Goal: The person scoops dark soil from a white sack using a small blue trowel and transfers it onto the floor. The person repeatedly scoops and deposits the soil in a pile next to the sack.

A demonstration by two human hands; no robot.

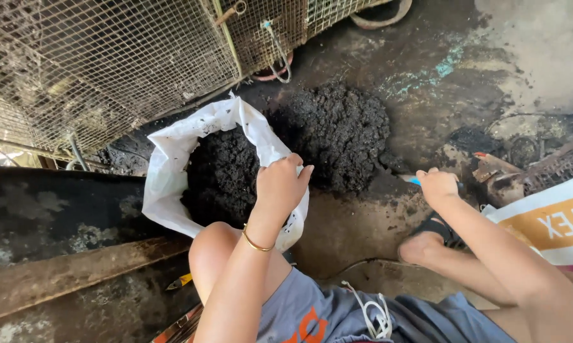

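A white woven sack (172,159) stands open on the ground, filled with dark soil (220,174). My left hand (280,185) grips the sack's near rim and holds the mouth open. A gold bangle sits on that wrist. Beyond the sack lies a heap of the same dark soil (337,130). My right hand (438,185) is closed on a blue-handled tool (415,181) beside the heap; the tool's working end is mostly hidden. I squat with my knee against the sack.
A wire-mesh cage (108,63) runs along the back left. A dark slab (51,209) lies at left. Another printed white sack (553,222) and a dark basket (559,166) sit at right. My sandalled foot (429,238) rests on stained concrete.
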